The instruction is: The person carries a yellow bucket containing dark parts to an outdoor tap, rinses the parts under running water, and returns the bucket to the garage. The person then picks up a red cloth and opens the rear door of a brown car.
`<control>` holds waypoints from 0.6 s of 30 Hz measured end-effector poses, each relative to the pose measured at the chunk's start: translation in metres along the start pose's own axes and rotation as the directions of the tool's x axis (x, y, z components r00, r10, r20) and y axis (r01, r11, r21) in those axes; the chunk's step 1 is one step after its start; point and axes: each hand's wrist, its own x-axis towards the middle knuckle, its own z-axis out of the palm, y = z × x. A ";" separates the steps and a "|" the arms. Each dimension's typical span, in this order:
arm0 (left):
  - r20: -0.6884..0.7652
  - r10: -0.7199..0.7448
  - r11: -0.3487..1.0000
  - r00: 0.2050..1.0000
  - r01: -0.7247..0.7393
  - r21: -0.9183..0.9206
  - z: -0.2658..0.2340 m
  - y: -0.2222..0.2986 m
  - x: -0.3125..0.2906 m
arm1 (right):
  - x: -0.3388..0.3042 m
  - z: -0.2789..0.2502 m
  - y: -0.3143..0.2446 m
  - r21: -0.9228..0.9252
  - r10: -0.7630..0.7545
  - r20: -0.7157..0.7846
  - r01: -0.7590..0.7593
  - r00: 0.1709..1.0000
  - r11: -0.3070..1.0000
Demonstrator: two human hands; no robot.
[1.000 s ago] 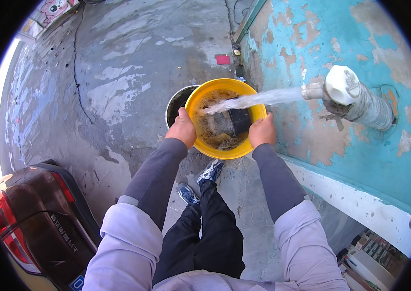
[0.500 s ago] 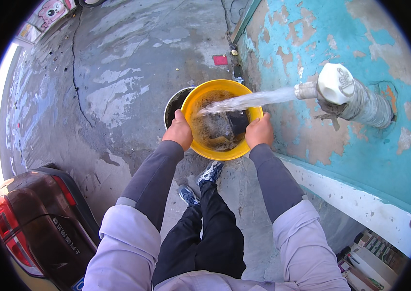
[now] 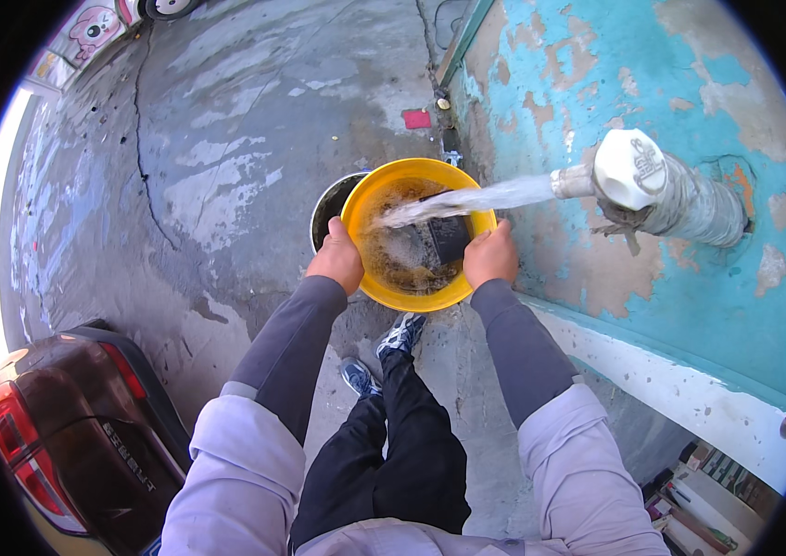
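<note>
Basin [image 3: 414, 302] between both hands [image 3: 337, 257] [image 3: 491, 255]

Bright daylight, strong fisheye distortion.

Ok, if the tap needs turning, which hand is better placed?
Probably the right hand: it holds the side of the yellow bucket nearer the white-capped tap. The left hand holds the far side.

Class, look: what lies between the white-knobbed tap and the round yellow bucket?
In the head view, a whitish jet of water runs from the white-knobbed tap into the round yellow bucket.
</note>
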 end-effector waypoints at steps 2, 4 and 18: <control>0.013 -0.006 1.000 1.000 0.006 -0.005 -0.001 0.001 -0.001 | 0.001 0.001 0.000 0.012 0.001 -0.005 -0.001 1.000 1.000; 0.020 -0.025 0.999 0.999 0.026 -0.035 -0.003 0.003 -0.001 | 0.002 0.001 0.000 0.026 0.001 -0.005 -0.001 1.000 1.000; -0.004 -0.014 0.999 1.000 0.014 -0.047 -0.003 0.002 -0.003 | -0.001 0.001 -0.002 -0.004 -0.006 0.005 0.006 1.000 1.000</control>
